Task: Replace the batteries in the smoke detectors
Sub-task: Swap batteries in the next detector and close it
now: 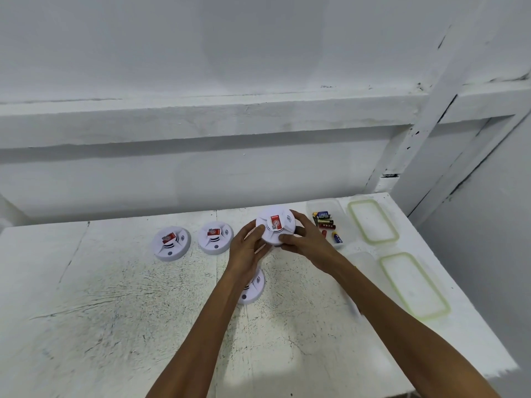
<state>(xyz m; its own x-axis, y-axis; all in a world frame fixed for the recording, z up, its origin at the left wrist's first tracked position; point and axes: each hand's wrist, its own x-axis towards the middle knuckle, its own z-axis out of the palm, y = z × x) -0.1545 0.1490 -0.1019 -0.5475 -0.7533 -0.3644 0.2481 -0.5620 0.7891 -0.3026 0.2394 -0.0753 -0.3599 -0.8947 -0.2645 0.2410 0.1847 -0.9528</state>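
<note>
Left hand (pixel 247 249) and right hand (pixel 305 240) grasping 1 smoke detector (pixel 275 225), batteries (pixel 324 218) in container (pixel 324 203)

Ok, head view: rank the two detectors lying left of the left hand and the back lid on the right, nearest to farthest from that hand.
1. Nearer detector, just left of the left hand.
2. Leftmost detector, further left.
3. Back lid, far right corner.

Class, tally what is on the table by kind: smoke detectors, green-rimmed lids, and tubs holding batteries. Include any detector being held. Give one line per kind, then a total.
Smoke detectors: 4
Green-rimmed lids: 2
Tub holding batteries: 1
Total: 7
</note>
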